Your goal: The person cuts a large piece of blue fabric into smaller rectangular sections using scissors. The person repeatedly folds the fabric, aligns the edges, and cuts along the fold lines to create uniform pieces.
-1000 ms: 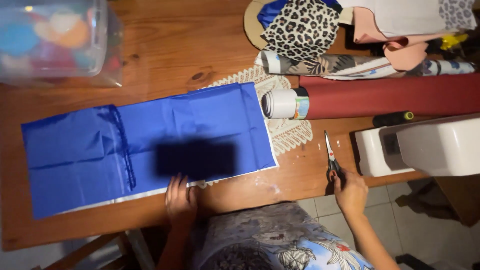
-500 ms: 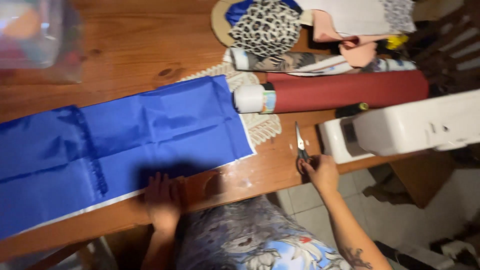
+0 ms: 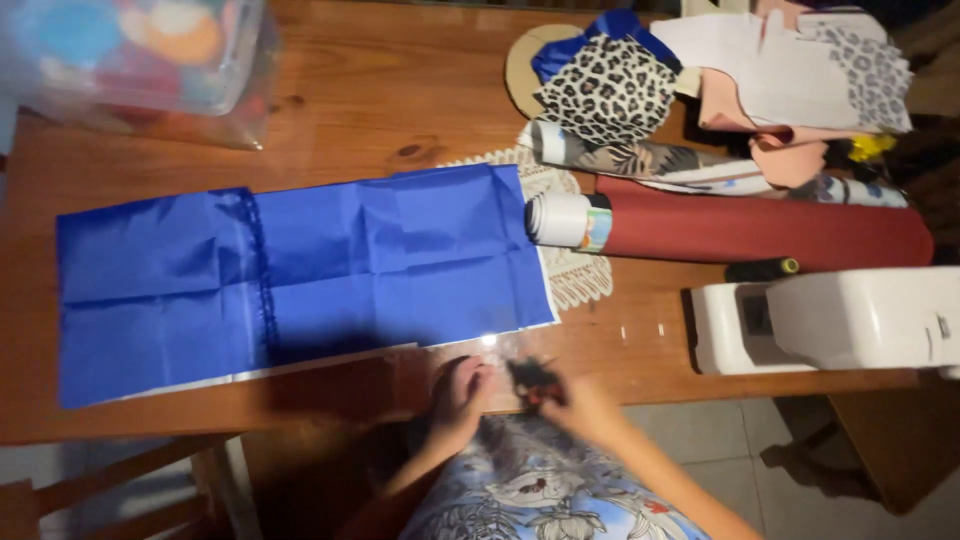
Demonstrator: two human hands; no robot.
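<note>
A creased blue fabric [image 3: 300, 275] lies flat across the wooden table [image 3: 400, 90], with a white strip showing along its near edge. My right hand [image 3: 585, 405] is at the table's front edge, closed around dark-handled scissors [image 3: 533, 380] that are blurred. My left hand [image 3: 460, 395] rests just left of the scissors with its fingers curled on the table edge, below the fabric's near right corner. Whether it grips anything is unclear.
A dark red roll [image 3: 760, 230] with a white core lies right of the fabric on a lace doily [image 3: 575, 280]. A white sewing machine [image 3: 830, 320] stands at the front right. Leopard-print and other fabric pieces [image 3: 610, 85] are piled behind, and a clear plastic box [image 3: 140, 60] sits back left.
My right hand has brought the scissors left, from beside the sewing machine to the table's front edge near my left hand. My left hand has come off the blue fabric.
</note>
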